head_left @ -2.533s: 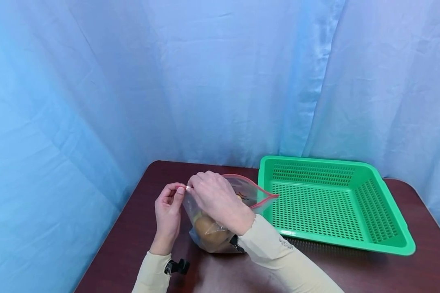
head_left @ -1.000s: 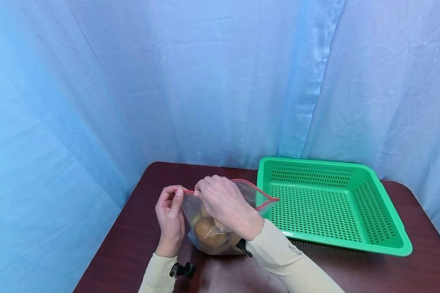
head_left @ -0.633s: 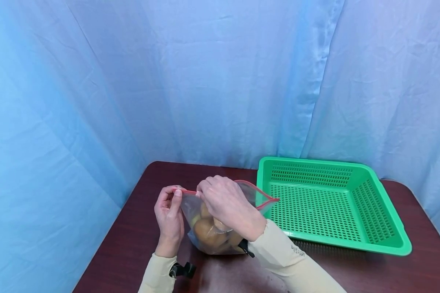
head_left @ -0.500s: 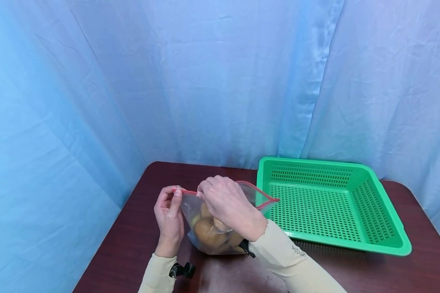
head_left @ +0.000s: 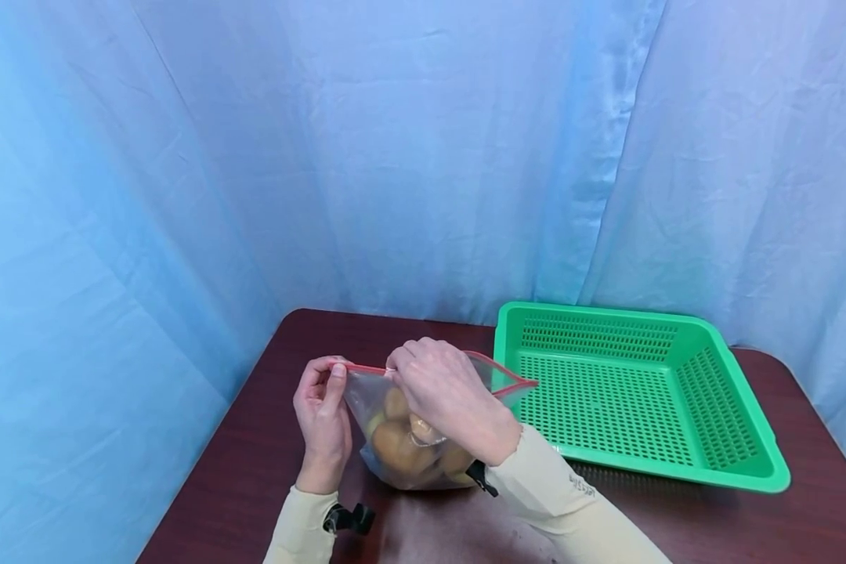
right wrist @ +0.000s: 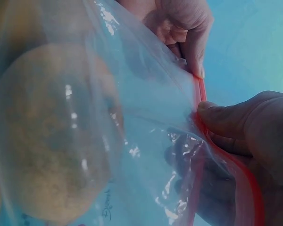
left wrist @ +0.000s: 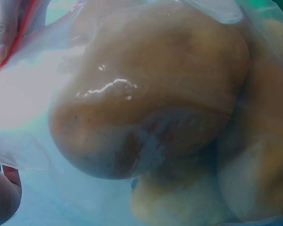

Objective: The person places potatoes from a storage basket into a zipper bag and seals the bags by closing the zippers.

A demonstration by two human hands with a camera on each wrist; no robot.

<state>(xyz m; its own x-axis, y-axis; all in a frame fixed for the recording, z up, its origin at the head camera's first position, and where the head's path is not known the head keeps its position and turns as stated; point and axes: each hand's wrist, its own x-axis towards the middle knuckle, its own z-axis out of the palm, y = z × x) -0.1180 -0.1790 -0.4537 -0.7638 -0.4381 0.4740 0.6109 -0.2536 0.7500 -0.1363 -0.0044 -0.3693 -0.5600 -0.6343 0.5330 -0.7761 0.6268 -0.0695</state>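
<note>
A clear zip bag [head_left: 363,392] with a red zip strip [head_left: 366,369] stands on the table, bulging with several brown and yellowish potatoes [head_left: 398,446]. My left hand [head_left: 324,415] pinches the strip's left end between thumb and fingers. Further right, my right hand [head_left: 447,388] pinches the same strip with its fingertips, its back covering part of the bag. Between the hands the strip runs straight and pressed together. Beyond the right hand the mouth gapes, its two red edges meeting at the right corner. Through the film a large potato [left wrist: 151,94] fills the left wrist view.
A green perforated basket [head_left: 641,470] stands to the right, its left rim close behind the bag's right corner. The dark red-brown table [head_left: 233,486] has rounded far corners. Pale blue curtains [head_left: 430,157] hang behind and to the left.
My right hand has slid to the right along the zip strip, away from my left hand, lengthening the pressed-together stretch. The left hand keeps its pinch at the left end.
</note>
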